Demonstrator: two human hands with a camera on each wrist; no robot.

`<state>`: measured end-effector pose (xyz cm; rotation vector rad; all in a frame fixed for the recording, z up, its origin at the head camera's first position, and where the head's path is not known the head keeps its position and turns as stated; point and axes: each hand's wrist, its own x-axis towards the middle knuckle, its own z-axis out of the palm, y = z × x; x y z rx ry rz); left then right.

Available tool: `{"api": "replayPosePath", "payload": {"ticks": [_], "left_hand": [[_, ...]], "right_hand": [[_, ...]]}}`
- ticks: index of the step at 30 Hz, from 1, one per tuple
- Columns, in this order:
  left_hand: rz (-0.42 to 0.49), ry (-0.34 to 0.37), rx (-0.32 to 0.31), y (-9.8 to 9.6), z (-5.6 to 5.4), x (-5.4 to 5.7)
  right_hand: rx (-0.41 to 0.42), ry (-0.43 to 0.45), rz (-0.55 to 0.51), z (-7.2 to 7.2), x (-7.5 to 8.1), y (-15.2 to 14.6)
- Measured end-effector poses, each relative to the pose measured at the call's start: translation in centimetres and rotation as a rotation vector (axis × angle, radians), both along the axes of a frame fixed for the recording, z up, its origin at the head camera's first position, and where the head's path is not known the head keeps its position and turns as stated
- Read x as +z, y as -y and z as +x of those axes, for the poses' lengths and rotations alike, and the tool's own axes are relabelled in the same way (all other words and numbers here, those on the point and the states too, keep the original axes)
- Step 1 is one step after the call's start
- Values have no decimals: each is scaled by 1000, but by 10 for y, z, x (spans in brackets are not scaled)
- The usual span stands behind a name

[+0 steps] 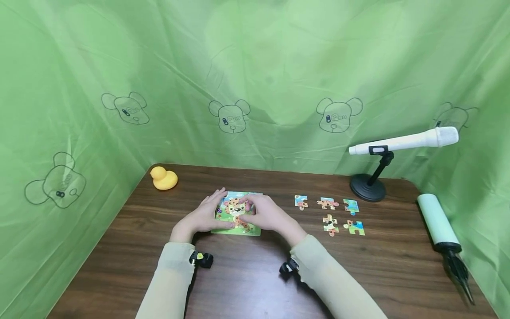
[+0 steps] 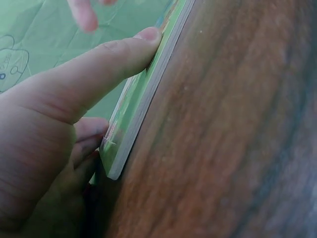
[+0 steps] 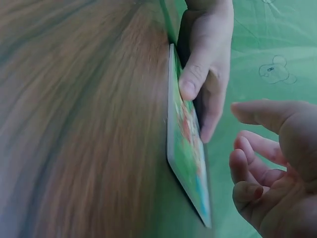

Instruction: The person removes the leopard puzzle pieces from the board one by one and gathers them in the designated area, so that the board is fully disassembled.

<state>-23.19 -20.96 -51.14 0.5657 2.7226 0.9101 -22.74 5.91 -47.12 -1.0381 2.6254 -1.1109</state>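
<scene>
Nearest to us, two pale sleeves (image 1: pixel 167 279) reach in over the wooden table (image 1: pixel 239 283). We find the puzzle board (image 1: pixel 237 208) lying flat on the table, straight ahead of the person and between the hands. The left hand (image 1: pixel 204 217) is the nearer: its thumb rests on the board's face and its fingers lie along the left edge. The right hand (image 1: pixel 271 215) hovers at the right side, fingers loosely bent, apart from the board in the right wrist view; we see nothing in it. The hands stand apart from each other.

The board appears nearly square, so we cannot name a long axis. It is thin and pale-edged, printed with a spotted animal on green.

To the right we count five loose pieces (image 1: pixel 351 206) in two rows. Farther off we note a yellow duck (image 1: pixel 164 178), left, and a green curtain (image 1: pixel 271 66) behind.
</scene>
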Motion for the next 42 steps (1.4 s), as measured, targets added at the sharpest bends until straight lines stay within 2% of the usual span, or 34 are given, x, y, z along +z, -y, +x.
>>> {"api": "replayPosePath", "payload": {"ticks": [5,11,20,27,42], "left_hand": [[3,-5,-10,-2,-1,1],[2,-6,-19,0,-2,0],[13,-11,-21,1,-2,-1],[14,-2,-23,0,-2,1],[12,22,-7,0,-3,1]], "right_hand": [[-40,6,-46,-11,-10,16],[-51,72,-75,-20,-22,30],[-25,148,43,-26,-33,39],[-84,205,27,-25,-36,42],[-156,228,-7,-23,-33,43]]}}
